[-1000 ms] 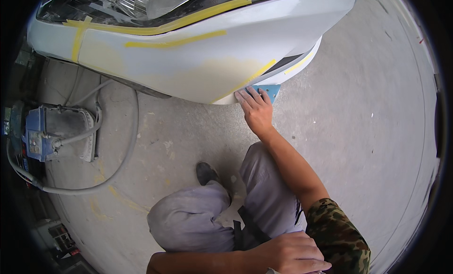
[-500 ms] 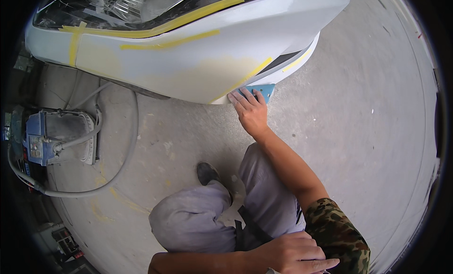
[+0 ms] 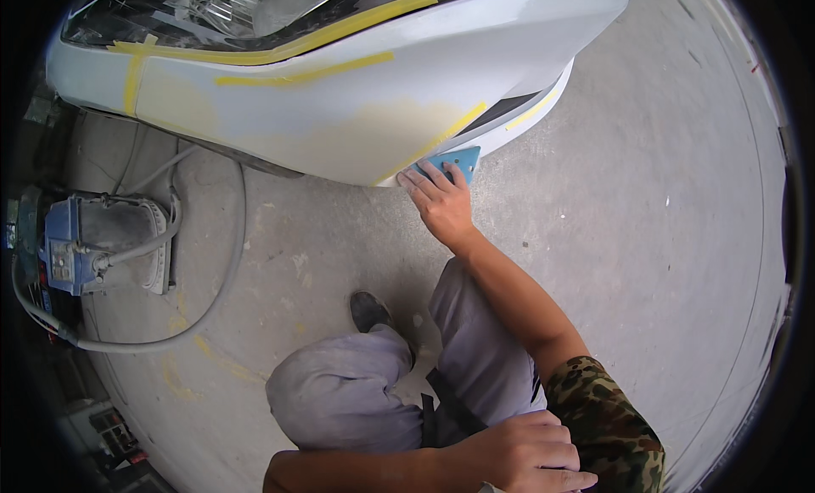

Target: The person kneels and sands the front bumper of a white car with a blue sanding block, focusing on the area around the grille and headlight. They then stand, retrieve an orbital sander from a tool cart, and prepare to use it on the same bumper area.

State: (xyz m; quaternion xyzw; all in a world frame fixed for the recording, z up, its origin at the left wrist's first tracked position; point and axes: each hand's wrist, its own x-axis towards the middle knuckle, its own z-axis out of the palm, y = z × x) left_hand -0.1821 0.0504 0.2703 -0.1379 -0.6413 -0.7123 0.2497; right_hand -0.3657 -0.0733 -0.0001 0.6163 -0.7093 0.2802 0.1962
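Note:
My right hand (image 3: 445, 206) presses a blue sheet of sandpaper (image 3: 464, 160) with small holes against the lower edge of a white car bumper (image 3: 297, 132). Its fingers lie over the sheet, and whitish dust coats the fingertips. A tan sanded patch spreads over the bumper above the hand, with a strip of yellow masking tape (image 3: 433, 142) just beside it. Across my lap at the bottom edge lies my left hand (image 3: 531, 452), its fingers curled in. Whatever sits under those fingers is mostly hidden; only a small pale edge shows.
A blue and grey dust extractor (image 3: 70, 247) stands at the left, and its grey hose (image 3: 236, 264) loops over the concrete floor (image 3: 645, 264). The taped headlight (image 3: 229, 13) is at the top. My shoe (image 3: 370, 311) rests below the bumper.
My right hand has slid slightly left along the bumper's lower edge with the sandpaper. My left hand stays curled in about the same place.

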